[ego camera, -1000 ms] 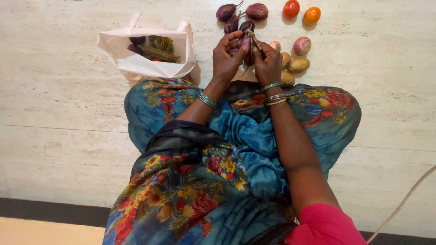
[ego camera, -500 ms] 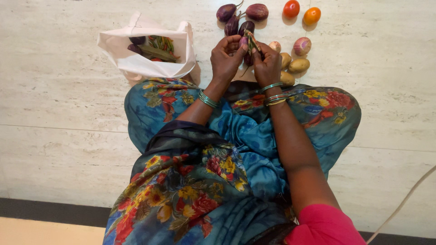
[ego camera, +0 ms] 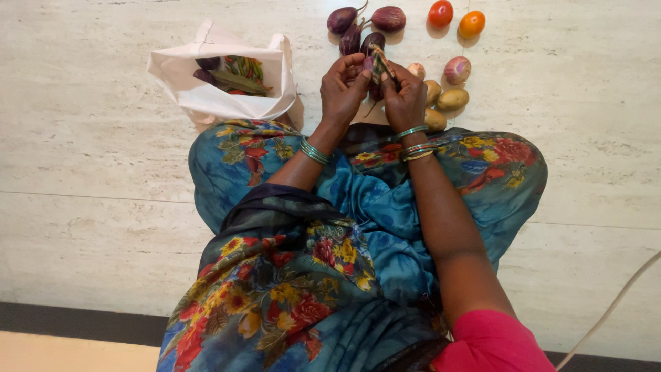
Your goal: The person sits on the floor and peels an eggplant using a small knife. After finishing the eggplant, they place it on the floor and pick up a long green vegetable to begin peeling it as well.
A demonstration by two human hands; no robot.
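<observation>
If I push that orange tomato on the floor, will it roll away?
Probably yes. The orange tomato looks round and smooth, and it sits on a flat polished stone floor, so a nudge should send it rolling. Nothing touches it; the red tomato stands just apart, so it might bump that.

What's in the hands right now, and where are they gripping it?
A small purple brinjal, pinched at its green stem end between the fingertips of the left hand and right hand.
</observation>
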